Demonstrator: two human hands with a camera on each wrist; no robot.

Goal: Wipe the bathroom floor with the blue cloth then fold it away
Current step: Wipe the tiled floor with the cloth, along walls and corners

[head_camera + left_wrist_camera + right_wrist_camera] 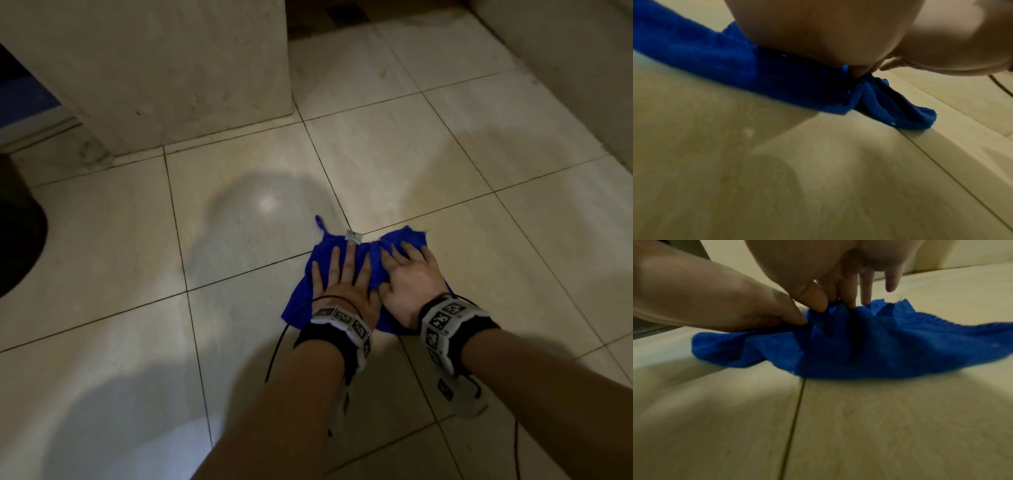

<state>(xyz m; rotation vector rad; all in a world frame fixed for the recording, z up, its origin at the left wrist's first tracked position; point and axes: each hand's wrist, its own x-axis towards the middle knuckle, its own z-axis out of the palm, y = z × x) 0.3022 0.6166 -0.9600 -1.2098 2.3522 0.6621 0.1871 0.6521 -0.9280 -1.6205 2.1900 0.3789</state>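
The blue cloth lies crumpled on the beige tiled floor, over a crossing of grout lines. It has a white label and a small loop at its far edge. My left hand lies flat on the cloth's left part, fingers straight and spread. My right hand presses the right part beside it, fingers spread. In the left wrist view the palm bears down on the cloth. In the right wrist view the right hand's fingertips push into a raised fold of cloth, with the left hand alongside.
A pale stone pillar stands on the floor at the far left, and a wall base runs along the far right. A dark object sits at the left edge. A thin black cable hangs from my left wrist.
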